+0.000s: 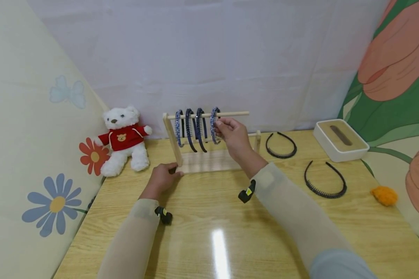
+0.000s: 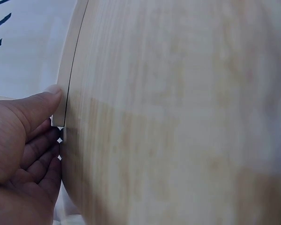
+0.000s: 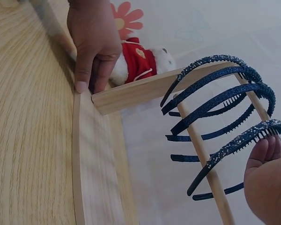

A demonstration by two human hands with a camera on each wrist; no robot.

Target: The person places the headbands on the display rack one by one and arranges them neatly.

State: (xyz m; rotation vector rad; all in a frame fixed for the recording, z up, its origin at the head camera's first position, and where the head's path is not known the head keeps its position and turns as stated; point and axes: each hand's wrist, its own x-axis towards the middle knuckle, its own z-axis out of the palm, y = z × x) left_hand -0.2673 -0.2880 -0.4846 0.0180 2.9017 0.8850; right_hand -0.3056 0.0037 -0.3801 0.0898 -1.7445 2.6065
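A wooden rack (image 1: 211,163) with two rails holds several dark headbands (image 1: 199,128); they hang over its upper rail. My right hand (image 1: 235,140) pinches a glittery blue headband (image 1: 213,126) with comb teeth, which loops over the same rail to the right of the others. In the right wrist view, my right fingers (image 3: 264,152) grip this glittery headband (image 3: 234,145) by its toothed curve. My left hand (image 1: 162,177) grips the left front corner of the rack's base, its thumb (image 2: 51,91) on the base's edge and the other fingers curled beside the corner.
Two more dark headbands (image 1: 281,156) (image 1: 326,195) lie on the table (image 1: 195,221) right of the rack. A white box (image 1: 342,154) and a small orange fuzzy object (image 1: 385,195) sit farther right. On the left, a white teddy bear (image 1: 123,137) in a red sweater leans by the wall.
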